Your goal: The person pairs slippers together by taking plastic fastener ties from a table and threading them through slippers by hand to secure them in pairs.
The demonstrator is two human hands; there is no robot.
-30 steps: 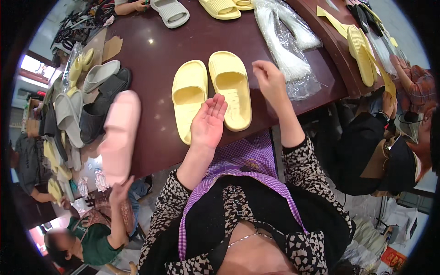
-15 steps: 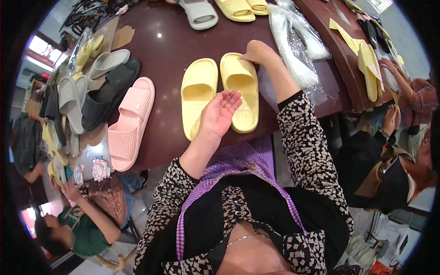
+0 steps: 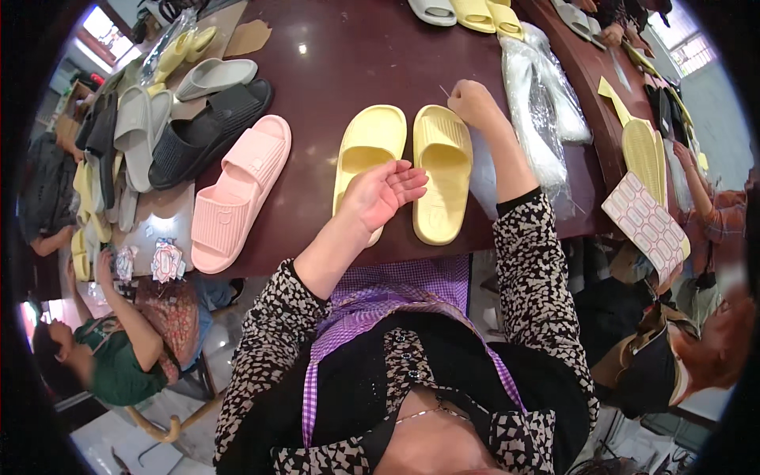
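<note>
Slippers, two pale yellow ones (image 3: 404, 170), lie side by side on the dark brown desk (image 3: 348, 63) right before me. My left hand (image 3: 382, 192) hovers palm up over the left slipper, fingers apart and holding nothing. My right hand (image 3: 473, 103) rests at the right slipper's toe, fingers pinched together on a thin pin-like thing too small to identify. Clear plastic bags (image 3: 538, 103) lie just right; a pink slipper (image 3: 237, 190) lies left.

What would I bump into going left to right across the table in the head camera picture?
Pile of grey and black slippers → pink slipper → left yellow slipper with the left hand over it → right yellow slipper, right hand at its top → clear plastic bags.
</note>
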